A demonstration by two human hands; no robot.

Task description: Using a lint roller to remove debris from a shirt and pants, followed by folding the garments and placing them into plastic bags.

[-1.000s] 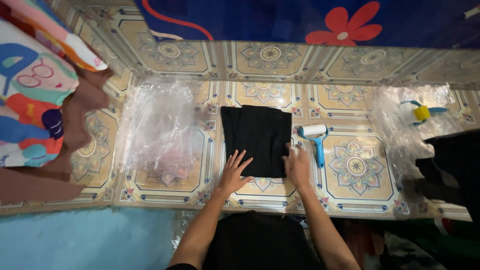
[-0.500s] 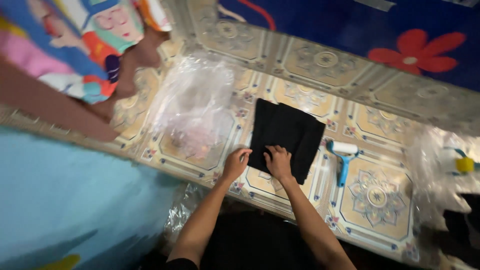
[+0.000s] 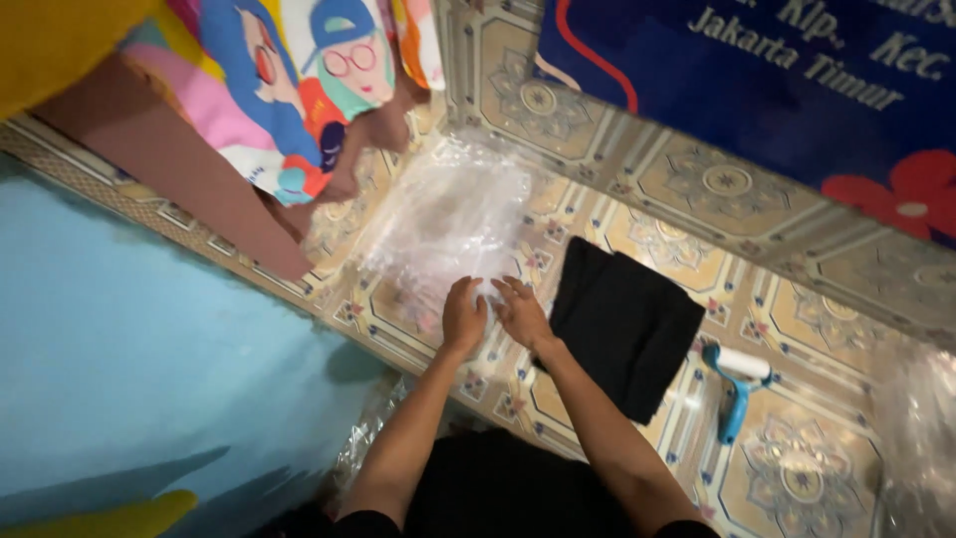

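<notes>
Left hand [image 3: 464, 315] and right hand [image 3: 520, 311], side by side with fingers spread flat, rest on the near edge of the clear plastic bag [image 3: 448, 214]. A folded black cloth [image 3: 622, 324] lies just right of the right hand, a lint roller [image 3: 737, 384] beyond it.

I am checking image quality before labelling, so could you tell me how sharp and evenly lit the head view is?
Head view: tilted framing; both hands, left hand and right hand, are fairly sharp; the clear crinkled plastic bags under them catch soft white glare; the folded black cloth loses detail in darkness; the blue-handled white lint roller reads clearly; the bottom edge falls into shadow.
</notes>
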